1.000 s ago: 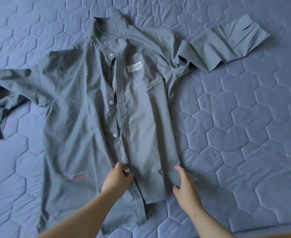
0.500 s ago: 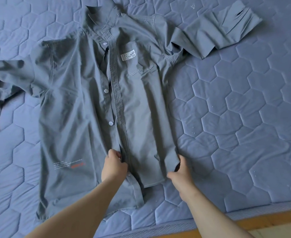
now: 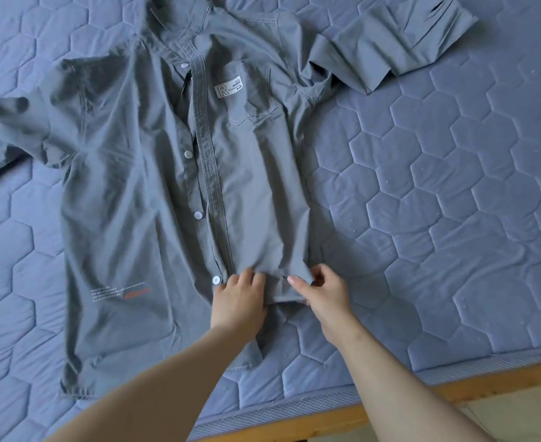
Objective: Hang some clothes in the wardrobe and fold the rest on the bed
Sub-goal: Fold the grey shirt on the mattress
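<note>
Grey shirt hem in both hands

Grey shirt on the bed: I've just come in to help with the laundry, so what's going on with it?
A person is working on the grey shirt, spread front up on the blue quilted mattress. Both hands are at the bottom hem of one front panel: the left hand grips it by the button placket, the right hand pinches its outer corner. One sleeve lies bent at upper right, the other sleeve trails off left. The body is not folded yet.
</note>
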A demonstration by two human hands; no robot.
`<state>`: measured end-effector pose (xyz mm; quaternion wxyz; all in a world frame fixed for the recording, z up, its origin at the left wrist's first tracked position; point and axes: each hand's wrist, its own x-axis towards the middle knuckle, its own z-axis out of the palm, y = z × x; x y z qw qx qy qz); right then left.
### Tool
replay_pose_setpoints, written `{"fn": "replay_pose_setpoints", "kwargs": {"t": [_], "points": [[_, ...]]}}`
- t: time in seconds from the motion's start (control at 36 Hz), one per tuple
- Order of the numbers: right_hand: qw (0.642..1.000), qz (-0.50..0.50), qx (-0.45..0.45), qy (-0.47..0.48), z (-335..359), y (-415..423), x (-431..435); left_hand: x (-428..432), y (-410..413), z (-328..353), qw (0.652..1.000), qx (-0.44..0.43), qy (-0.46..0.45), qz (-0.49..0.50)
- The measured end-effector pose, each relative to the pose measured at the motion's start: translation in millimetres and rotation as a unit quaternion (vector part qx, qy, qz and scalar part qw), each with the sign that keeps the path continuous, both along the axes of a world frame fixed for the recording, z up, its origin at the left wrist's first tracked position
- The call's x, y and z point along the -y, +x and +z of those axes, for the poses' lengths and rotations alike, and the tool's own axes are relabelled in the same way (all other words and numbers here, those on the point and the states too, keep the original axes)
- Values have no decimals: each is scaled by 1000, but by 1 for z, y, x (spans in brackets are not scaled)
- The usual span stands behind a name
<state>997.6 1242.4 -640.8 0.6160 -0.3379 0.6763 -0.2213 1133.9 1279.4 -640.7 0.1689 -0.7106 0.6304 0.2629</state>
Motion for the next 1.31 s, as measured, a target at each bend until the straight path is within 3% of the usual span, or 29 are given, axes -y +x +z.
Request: {"fn": "replay_pose_setpoints", "kwargs": {"t": [0.06, 0.14, 0.19, 0.28, 0.36, 0.5, 0.58, 0.72, 0.83, 0.97, 1.14, 1.22, 1.31], "points": [[1000, -3, 3, -2, 3, -7, 0, 2, 7, 1, 999, -23, -2, 23], [999, 38, 3, -6, 4, -20, -4, 2, 18, 0, 978, -132, -6, 162], [998, 65, 1, -1, 5, -25, -8, 3, 22, 3, 948, -197, -31, 249], [998, 9, 41, 39, 6, -25, -9, 5, 27, 9, 880, -275, -57, 382], [996, -34, 65, 60, 5, -24, -11, 7, 34, 11, 845, -306, -75, 433], [995, 78, -58, 13, -9, -12, -20, 3, 40, 14, 859, -294, -77, 413], [986, 75, -150, -7, -19, -3, -18, 0, 40, 15, 864, -290, -76, 404], [961, 72, -264, 51, -22, 10, -9, -3, 41, 16, 883, -273, -92, 370], [975, -85, -203, 11, -18, 7, -7, -9, 41, 19, 920, -226, -90, 307], [945, -243, -207, -75, 17, -14, -4, -15, 34, 28, 972, -122, -75, 184], [923, -286, -236, -101, 20, -43, -6, -19, 8, 29, 988, -130, -56, 67], [939, -276, -189, -80, 8, -48, -1, -19, 2, 25, 988, -127, -57, 64], [964, -245, -77, -68, -7, -44, 0, -18, 4, 22, 985, -127, -68, 95]]}}
